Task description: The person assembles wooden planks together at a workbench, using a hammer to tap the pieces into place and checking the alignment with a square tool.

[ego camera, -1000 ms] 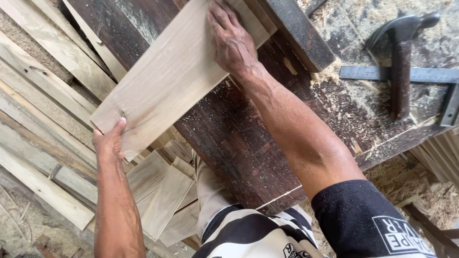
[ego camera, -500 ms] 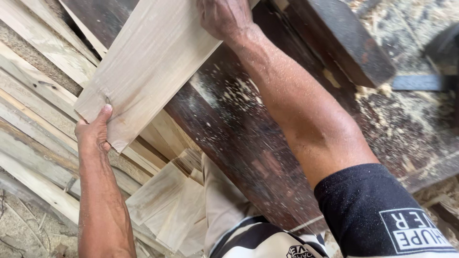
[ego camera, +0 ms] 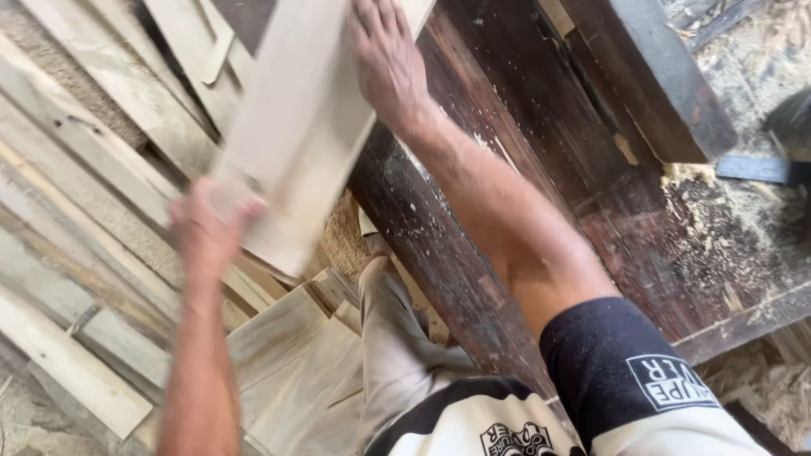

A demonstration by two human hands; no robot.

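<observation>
A pale flat wooden board (ego camera: 296, 127) slants across the upper middle of the head view, over the left edge of a dark, worn workbench (ego camera: 524, 186). My left hand (ego camera: 207, 228) grips the board's near lower corner and is blurred by motion. My right hand (ego camera: 389, 63) lies flat on the board's far upper part, fingers spread and pressing down. The board's top end runs out of the frame.
Several pale planks (ego camera: 76, 236) lie stacked on the floor at left, with cut boards (ego camera: 287, 371) by my knee. A dark beam (ego camera: 667, 76) crosses the bench top right. Sawdust (ego camera: 718, 211) covers the bench's right side.
The board has swung to a steeper angle and shifted right toward the bench. My left hand moved right and up with its corner. The hammer at top right has left the view.
</observation>
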